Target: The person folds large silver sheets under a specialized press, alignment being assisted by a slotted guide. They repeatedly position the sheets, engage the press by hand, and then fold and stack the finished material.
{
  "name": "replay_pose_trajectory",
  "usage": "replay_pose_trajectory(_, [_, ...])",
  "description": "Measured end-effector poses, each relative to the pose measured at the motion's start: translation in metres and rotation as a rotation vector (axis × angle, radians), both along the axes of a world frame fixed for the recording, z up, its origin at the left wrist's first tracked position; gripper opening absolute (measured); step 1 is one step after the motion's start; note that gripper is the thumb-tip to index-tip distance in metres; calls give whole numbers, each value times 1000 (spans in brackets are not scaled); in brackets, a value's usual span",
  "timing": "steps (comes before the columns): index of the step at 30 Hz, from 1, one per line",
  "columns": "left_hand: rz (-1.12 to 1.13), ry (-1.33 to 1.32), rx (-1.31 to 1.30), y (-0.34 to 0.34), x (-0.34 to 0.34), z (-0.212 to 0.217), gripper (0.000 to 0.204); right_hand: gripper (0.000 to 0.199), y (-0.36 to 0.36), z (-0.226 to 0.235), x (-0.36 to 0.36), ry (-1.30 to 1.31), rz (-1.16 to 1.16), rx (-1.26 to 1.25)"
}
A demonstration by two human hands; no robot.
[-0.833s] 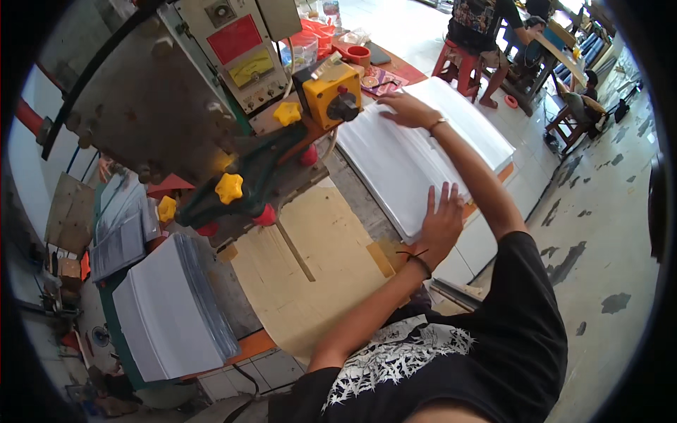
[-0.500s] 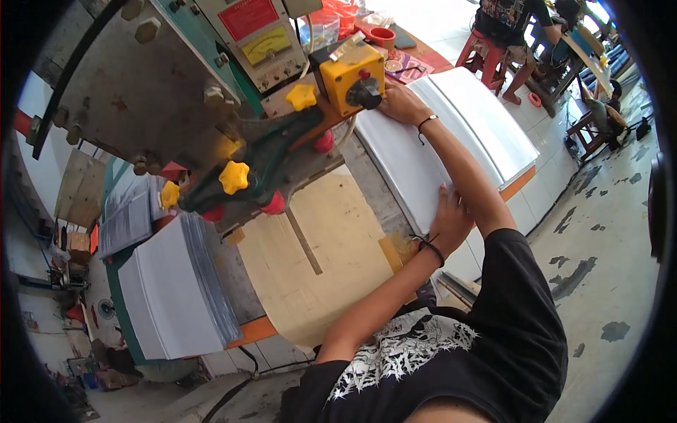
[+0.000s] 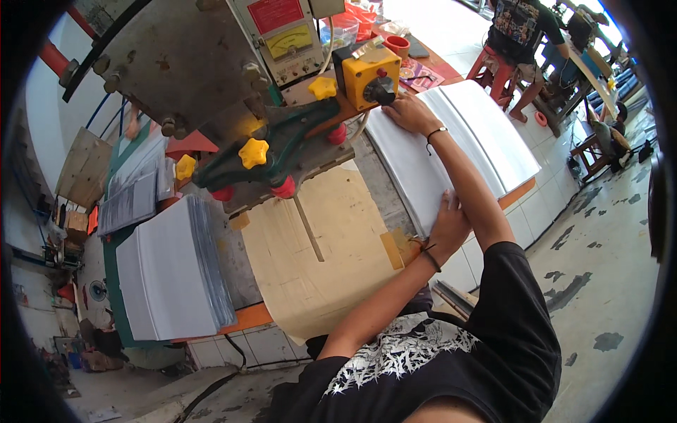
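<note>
A stack of smooth white and clear plastic sheets [image 3: 416, 166] lies at the right of the press table, its pieces showing a raised fold line. My right hand [image 3: 412, 113] rests at its far edge beside the yellow control box [image 3: 371, 76]. Those fingers are bent at the sheet's far corner, the tips partly hidden. At the near edge is my left hand [image 3: 450, 224], fingers stretched up onto the top sheet. My right forearm passes above the stack. Left of it, a tan board [image 3: 317, 282] with a long dark slot lies under the press head [image 3: 275, 151].
The press carries yellow star knobs [image 3: 254, 153] and a meter panel [image 3: 290, 44]. Another stack of sheets [image 3: 159, 271] stands at the left. A red cup [image 3: 397, 46] and bags sit at the back. At the upper right, a person [image 3: 522, 42] sits on a red stool [image 3: 493, 74].
The view has shifted slightly, so the press and left stack appear higher. My hands stay at the two ends of the right stack. Another person's hand shows at the far left.
</note>
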State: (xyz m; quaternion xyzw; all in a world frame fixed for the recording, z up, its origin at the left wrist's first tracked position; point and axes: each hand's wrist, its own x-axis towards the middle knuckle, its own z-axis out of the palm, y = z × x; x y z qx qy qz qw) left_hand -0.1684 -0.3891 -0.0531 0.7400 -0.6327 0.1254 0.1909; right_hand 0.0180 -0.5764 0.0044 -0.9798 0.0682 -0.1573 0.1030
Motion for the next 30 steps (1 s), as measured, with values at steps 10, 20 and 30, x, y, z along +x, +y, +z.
replay_pose_trajectory(10, [-29, 204, -74, 4, -4, -1, 55, 38, 9, -18, -4, -134, -37, -33])
replay_pose_trajectory(20, [15, -91, -3, 6, -2, -4, 62, 38, 22, -7, -10, -102, -40, -5])
replay_pose_trajectory(30, [-20, -41, 16, 2, -5, -21, 56, 39, 23, -14, -10, -136, -78, -1])
